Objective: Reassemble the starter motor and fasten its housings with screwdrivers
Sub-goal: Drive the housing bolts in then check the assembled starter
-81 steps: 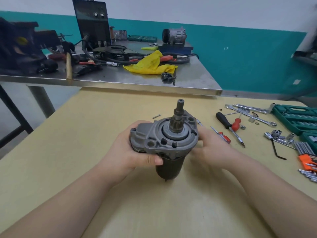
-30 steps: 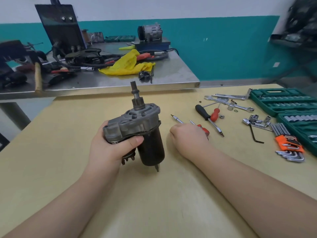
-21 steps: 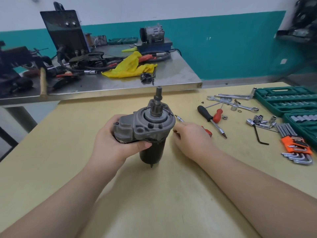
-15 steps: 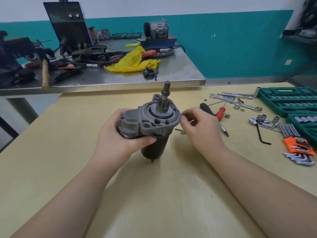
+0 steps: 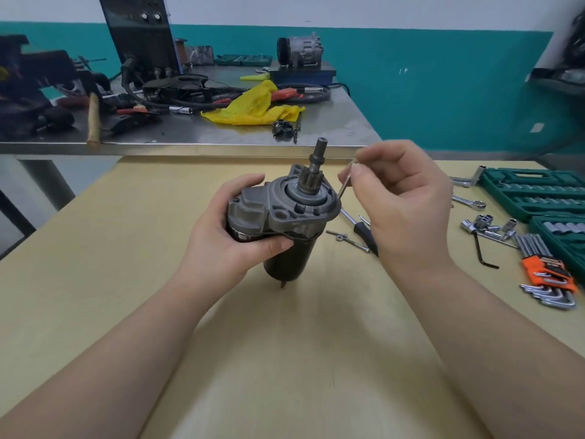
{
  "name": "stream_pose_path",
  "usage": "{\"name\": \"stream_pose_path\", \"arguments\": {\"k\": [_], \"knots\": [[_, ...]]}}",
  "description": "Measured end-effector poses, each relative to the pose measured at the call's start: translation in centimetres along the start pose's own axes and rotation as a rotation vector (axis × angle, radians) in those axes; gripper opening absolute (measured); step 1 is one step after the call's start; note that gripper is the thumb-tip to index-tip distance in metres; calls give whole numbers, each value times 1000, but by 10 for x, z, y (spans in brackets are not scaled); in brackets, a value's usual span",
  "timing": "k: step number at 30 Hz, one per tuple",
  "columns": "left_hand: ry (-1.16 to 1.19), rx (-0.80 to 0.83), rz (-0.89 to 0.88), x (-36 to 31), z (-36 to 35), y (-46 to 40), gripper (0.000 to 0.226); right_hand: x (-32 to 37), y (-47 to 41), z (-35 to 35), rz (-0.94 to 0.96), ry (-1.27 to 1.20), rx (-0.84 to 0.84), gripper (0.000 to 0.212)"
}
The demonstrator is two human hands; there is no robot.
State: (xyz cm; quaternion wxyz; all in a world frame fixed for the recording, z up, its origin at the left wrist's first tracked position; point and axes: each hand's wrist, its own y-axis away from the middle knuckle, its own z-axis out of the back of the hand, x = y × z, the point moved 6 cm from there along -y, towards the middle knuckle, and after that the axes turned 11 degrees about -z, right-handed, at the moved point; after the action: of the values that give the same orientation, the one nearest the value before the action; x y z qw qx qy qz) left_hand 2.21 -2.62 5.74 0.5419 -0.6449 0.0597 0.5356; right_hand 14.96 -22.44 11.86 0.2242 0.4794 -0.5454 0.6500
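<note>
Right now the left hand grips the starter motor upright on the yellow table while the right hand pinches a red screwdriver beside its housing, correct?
Not quite. The right hand pinches a long thin bolt, not a red screwdriver, as the head view shows. The rest holds: the left hand grips the starter motor upright on the yellow table.

Workshop room. Back wall (image 5: 443,74) painted teal below and white (image 5: 348,9) above, meeting in a straight horizontal line. Small pale socket plate (image 5: 537,127) low on the teal at right. In front, pale yellow wooden tabletop (image 5: 285,359) filling the lower view. Behind it, touching or just beside its far edge, stainless-steel workbench (image 5: 342,122) on grey metal legs (image 5: 47,182), cluttered with dark equipment and cables. Pale grey floor (image 5: 19,191) showing at left under the bench. Dark shelf (image 5: 557,80) at far right, blurred. Even, soft indoor light.
</note>
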Motion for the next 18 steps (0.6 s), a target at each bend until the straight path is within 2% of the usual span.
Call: {"name": "stream_pose_path", "arguments": {"k": [6,18], "knots": [[27,-18,-29,1,-2,0,77,3,19,-25,144,149,130,15],[40,-19,-42,0,0,1,77,3,23,-33,205,285,180,21]]}}
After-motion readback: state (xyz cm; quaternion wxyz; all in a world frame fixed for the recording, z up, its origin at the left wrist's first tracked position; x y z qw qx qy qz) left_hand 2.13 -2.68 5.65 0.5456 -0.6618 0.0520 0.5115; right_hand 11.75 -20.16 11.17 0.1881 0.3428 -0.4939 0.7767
